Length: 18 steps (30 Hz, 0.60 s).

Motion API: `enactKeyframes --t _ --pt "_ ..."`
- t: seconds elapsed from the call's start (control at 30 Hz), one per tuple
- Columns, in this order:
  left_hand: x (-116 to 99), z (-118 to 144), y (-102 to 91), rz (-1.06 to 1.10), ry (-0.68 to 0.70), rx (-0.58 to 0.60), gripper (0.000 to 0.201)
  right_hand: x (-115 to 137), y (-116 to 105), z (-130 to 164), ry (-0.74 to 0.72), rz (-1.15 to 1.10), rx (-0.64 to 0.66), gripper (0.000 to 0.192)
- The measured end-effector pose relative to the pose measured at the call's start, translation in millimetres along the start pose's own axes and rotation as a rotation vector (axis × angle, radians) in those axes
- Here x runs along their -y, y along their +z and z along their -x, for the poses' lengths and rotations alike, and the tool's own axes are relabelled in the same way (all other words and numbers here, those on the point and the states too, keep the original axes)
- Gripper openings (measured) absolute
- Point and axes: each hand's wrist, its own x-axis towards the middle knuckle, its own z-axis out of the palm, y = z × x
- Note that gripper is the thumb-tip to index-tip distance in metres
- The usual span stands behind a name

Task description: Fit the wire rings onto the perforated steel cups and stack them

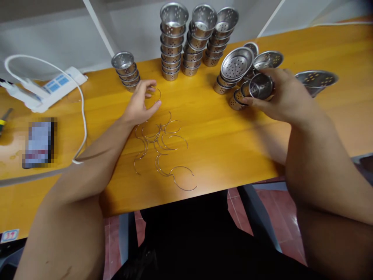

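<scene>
My left hand [142, 102] is over the table with thumb and fingers apart. A thin curved wire [160, 93] shows just beyond its fingertips; whether they touch is unclear. Close to that hand stands a short stack of perforated metal cups [126, 70]. My right hand [284, 95] grips a small perforated metal cup [260, 86], tilted with its mouth toward me. Behind and beside this cup are more metal cups, some stacked, such as a wide-mouthed one [237, 64] and a tilted one [268, 60]. Several bent wire pieces [159, 136] lie in a loose tangle mid-table.
Tall stacks of perforated cups [171, 50] stand along the back panel. A flared metal cup [316, 79] is at the right. On the left lie a white power strip [55, 87] with its cable [83, 112], a blurred phone [39, 142] and a partly seen tool [4, 118].
</scene>
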Motion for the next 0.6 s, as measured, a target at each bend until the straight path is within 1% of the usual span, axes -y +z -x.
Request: enactKeyframes --t 0.1,0.17,0.23,0.3,0.37,0.43,0.5,0.57,0.6 --pt "-8 -5 -4.8 -0.052 -0.012 -0.053 0.082 0 -5 -5 0.008 0.006 0.036 0.096" --pt "-21 -10 -13.0 -0.101 -0.029 -0.103 0.072 -2 -8 -9 0.0 0.019 0.053 0.097" --pt "-36 -15 -24.1 -0.153 -0.016 -0.152 0.065 -5 -10 -12 0.001 0.036 0.062 0.098" --pt "-47 -18 -36.2 -0.198 -0.023 -0.185 0.067 -6 -11 -14 0.007 0.035 0.07 0.097" --pt "-47 -19 -47.9 -0.234 -0.072 -0.217 0.078 -5 -12 -15 0.021 0.029 0.071 0.093" --pt "-30 -19 -57.5 -0.271 -0.129 -0.253 0.085 0 -12 -15 0.042 0.027 0.071 0.095" --pt "0 -17 -63.2 -0.331 -0.146 -0.279 0.084 6 -12 -14 0.069 0.035 0.068 0.1" --pt "36 -16 -63.4 -0.397 -0.134 -0.263 0.076 10 -12 -10 0.069 0.039 0.07 0.106" --pt "53 -16 -61.5 -0.428 -0.131 -0.288 0.067 10 -12 -7 0.061 0.043 0.072 0.11"
